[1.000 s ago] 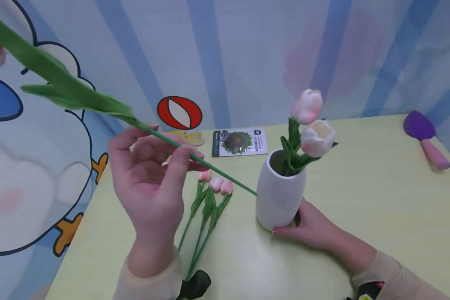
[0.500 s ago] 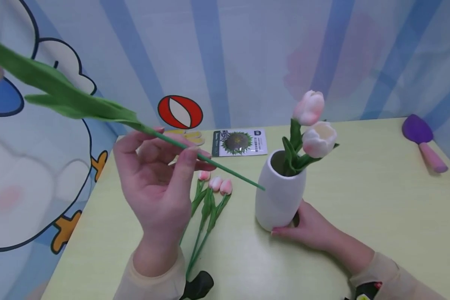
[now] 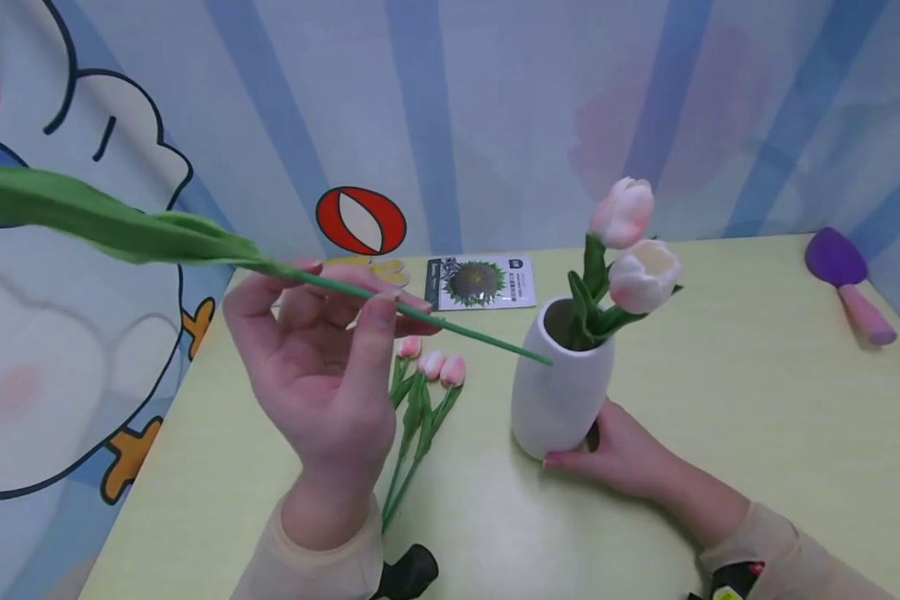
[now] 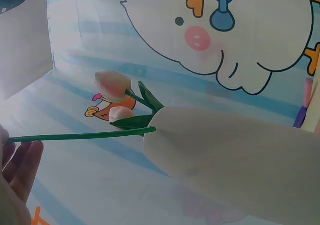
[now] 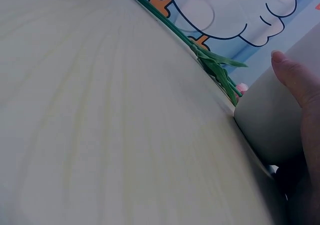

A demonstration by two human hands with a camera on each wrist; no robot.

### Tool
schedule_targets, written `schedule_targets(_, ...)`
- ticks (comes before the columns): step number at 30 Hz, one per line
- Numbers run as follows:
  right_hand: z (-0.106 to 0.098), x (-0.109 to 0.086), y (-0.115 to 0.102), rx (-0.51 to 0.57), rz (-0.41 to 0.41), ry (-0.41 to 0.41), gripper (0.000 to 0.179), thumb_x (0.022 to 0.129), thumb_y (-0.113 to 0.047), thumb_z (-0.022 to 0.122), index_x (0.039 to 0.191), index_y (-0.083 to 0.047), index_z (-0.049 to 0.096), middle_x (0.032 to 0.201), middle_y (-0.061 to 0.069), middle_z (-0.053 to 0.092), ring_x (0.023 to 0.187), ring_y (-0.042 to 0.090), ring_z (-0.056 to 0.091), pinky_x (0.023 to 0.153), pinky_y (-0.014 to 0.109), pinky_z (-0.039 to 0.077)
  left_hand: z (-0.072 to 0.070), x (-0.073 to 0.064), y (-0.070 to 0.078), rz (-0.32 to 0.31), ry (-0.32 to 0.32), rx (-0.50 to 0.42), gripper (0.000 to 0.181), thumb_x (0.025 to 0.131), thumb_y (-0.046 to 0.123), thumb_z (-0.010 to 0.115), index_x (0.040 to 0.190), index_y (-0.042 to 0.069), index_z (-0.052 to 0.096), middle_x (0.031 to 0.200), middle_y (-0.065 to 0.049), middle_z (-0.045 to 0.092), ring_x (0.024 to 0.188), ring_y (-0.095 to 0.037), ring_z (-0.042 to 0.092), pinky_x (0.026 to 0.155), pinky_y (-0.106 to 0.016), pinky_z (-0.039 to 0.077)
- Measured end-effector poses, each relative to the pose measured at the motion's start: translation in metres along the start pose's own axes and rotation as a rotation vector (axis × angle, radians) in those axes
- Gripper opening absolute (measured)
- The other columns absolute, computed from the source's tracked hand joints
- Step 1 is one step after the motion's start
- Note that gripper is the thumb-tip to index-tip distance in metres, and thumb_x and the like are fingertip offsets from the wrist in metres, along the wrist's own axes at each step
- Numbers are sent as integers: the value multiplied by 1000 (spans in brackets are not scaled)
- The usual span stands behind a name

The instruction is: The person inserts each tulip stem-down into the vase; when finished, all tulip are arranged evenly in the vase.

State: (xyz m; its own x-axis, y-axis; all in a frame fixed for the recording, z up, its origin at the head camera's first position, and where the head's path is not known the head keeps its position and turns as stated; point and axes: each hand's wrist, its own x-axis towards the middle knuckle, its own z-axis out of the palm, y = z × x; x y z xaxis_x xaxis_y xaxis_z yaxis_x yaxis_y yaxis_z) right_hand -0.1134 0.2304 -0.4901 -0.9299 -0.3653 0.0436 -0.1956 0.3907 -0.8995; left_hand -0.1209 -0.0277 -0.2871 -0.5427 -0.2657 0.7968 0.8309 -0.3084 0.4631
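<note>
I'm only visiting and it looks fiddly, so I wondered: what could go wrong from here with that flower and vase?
The left hand holds the stem with its tip overlapping the vase below the rim in the head view, so it might miss the mouth.
The right hand grips the vase low, so a knock higher up could tip it.
The two tulips inside lean to one side and might get jostled.

Your head view looks forward, down at the table (image 3: 750, 375) — your tilted wrist views, closer in, share the vase (image 3: 558, 404).
</note>
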Motion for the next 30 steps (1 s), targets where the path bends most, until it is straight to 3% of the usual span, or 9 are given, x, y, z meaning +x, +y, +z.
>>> schedule_targets(8, 1, 1, 1, 0, 9, -2, 84, 79, -33, 92, 147, -24, 43, 140, -5, 59, 130, 19, 55, 113, 41, 44, 3, -4, -1, 24, 20, -1, 38, 92, -14, 61, 120, -4, 38, 88, -20, 66, 69, -33, 73, 61, -42, 64)
schedule_targets(19, 0, 1, 0, -1, 17, -9, 85, 79, -34, 92, 147, -26, 42, 139, -8, 59, 130, 17, 55, 112, 38, 44, 3, -4, -2, 75, 36, -40, 39, 90, -14, 62, 118, -3, 38, 88, -22, 66, 71, -34, 72, 71, -48, 64)
schedule_targets(30, 1, 1, 1, 3, 9, -9, 82, 79, -33, 92, 145, -26, 43, 137, -8, 59, 128, 17, 56, 112, 34, 44, 4, -9, -5, 3, -46, -30, 35, 92, -15, 61, 118, -4, 40, 92, -16, 69, 72, -30, 73, 61, -39, 63)
